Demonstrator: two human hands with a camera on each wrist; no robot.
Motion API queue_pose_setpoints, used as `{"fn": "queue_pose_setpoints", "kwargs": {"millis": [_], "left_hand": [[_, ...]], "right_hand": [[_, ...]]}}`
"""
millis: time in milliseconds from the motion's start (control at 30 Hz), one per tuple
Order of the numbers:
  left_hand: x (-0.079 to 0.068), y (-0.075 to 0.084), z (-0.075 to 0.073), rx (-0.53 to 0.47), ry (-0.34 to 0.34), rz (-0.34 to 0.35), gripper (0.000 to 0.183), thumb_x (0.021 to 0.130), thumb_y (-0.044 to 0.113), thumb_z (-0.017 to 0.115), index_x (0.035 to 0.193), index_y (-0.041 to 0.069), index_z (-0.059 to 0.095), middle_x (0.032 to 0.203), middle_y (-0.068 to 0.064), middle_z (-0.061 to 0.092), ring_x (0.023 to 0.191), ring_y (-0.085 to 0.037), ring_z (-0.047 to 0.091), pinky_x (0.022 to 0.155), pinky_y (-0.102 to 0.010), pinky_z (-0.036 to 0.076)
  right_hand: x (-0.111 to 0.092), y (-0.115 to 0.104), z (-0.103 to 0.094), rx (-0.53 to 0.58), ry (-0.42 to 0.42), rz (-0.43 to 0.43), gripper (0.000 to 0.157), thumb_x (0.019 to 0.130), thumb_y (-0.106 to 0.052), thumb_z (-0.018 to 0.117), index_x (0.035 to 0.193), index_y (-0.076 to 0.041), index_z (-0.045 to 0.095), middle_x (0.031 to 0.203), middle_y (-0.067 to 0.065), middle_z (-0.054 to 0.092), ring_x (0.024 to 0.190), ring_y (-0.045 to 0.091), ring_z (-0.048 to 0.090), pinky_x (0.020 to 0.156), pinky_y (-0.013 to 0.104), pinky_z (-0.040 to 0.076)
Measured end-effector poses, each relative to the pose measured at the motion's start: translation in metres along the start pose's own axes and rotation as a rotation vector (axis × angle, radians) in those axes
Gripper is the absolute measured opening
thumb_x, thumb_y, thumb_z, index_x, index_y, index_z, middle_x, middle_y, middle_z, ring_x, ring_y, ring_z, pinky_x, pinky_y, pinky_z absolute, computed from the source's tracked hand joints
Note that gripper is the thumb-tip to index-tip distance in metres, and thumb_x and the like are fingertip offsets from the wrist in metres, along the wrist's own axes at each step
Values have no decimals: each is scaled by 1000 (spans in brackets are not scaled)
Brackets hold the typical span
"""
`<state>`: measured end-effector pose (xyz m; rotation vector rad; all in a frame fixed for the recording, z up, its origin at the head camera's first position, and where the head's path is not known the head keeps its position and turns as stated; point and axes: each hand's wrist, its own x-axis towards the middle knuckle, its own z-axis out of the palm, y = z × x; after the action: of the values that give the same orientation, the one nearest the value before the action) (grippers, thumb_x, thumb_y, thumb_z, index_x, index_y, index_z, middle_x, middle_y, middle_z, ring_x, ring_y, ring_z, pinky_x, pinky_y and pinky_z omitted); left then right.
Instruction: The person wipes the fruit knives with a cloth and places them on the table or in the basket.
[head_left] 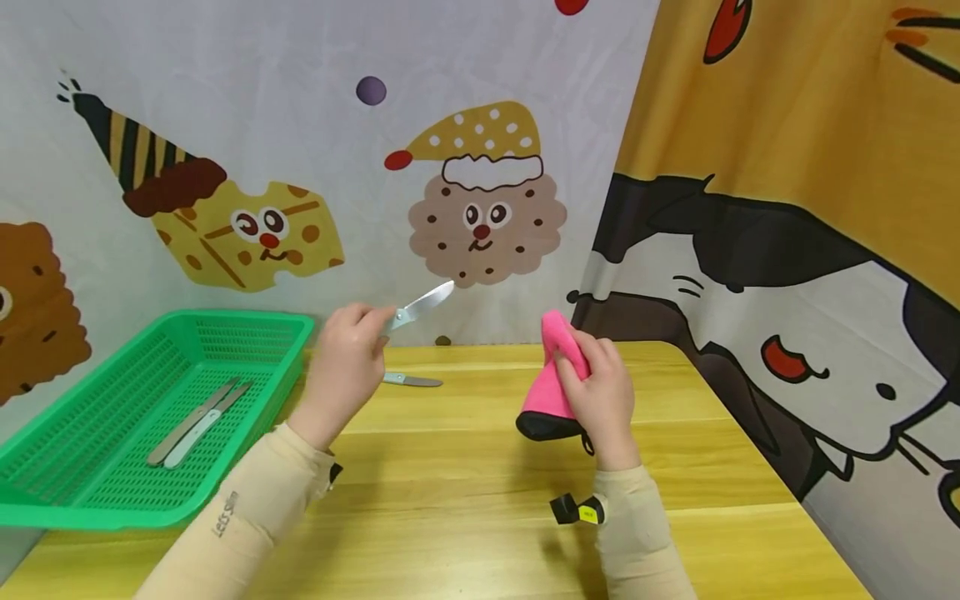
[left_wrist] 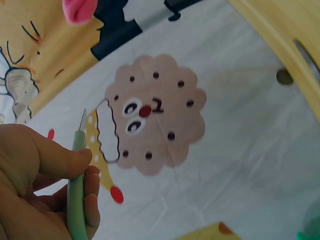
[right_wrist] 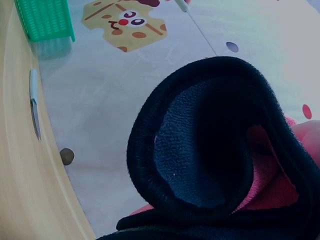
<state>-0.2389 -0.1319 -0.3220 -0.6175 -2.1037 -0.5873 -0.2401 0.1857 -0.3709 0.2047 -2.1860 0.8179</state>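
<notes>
My left hand [head_left: 345,371] pinches a small knife by its pale green handle [left_wrist: 76,200], thumb against the fingers. The knife's blade [head_left: 429,302] points up and to the right, above the table. To the right, my right hand [head_left: 606,400] grips a bunched pink cloth [head_left: 551,387] with a black edge. In the right wrist view the cloth's dark edging [right_wrist: 150,130] curls round in a loop and hides most of that hand. Knife and cloth are apart.
Another knife [head_left: 412,380] lies near the back of the wooden table [head_left: 450,500]. At left stands a green plastic basket [head_left: 300,350] with two knives [head_left: 198,423] inside. A cartoon-printed curtain [head_left: 480,50] hangs behind the table and along its right side.
</notes>
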Motion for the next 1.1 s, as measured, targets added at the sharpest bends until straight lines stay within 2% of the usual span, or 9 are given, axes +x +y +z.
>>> {"fn": "queue_pose_setpoints", "kwargs": {"millis": [133, 300, 633, 767, 933, 1100], "left_hand": [[5, -13, -16, 19, -30, -76, 34, 75, -20, 72, 106, -8, 70, 93, -23, 65, 82, -41, 60, 73, -51, 51], [3, -26, -34, 48, -58, -129, 33, 78, -17, 70, 109, -7, 70, 97, -24, 65, 86, -42, 59, 77, -54, 49], [-15, -56, -63, 89, -134, -242, 35, 81, -13, 68, 115, -7, 68, 103, -27, 64, 94, -45, 57, 82, -59, 45], [-20, -72, -77, 105, -189, -316, 34, 86, -9, 67, 120, -7, 65, 107, -29, 63, 98, -46, 55, 82, -61, 44], [-23, -94, -93, 118, -289, -417, 37, 91, -3, 63, 128, -7, 60, 113, -31, 59, 100, -46, 52, 81, -62, 42], [-27, -116, -105, 130, -355, -497, 38, 94, 0, 60, 131, -8, 57, 116, -32, 56, 94, -44, 51, 73, -56, 42]], "right_hand": [[-1, 1, 0, 0, -6, 6, 36, 87, -21, 76, 121, -12, 70, 90, 11, 58, 72, 25, 49, 56, 39, 39], [-1, 2, 0, -2, -4, 9, 37, 87, -21, 76, 122, -13, 70, 90, 10, 58, 71, 25, 49, 56, 39, 39], [-1, 3, -1, 6, -10, 8, 37, 87, -20, 76, 122, -12, 70, 90, 11, 58, 73, 25, 49, 57, 39, 40], [0, 2, -1, 8, -18, 11, 37, 87, -21, 77, 122, -12, 70, 90, 11, 58, 73, 25, 49, 58, 39, 40], [0, 2, -2, 7, -22, 18, 37, 87, -21, 77, 122, -11, 70, 91, 12, 58, 74, 25, 50, 58, 39, 40], [1, 2, -1, 9, -20, 14, 37, 87, -21, 76, 122, -11, 70, 91, 12, 58, 74, 25, 50, 58, 40, 40]]}}
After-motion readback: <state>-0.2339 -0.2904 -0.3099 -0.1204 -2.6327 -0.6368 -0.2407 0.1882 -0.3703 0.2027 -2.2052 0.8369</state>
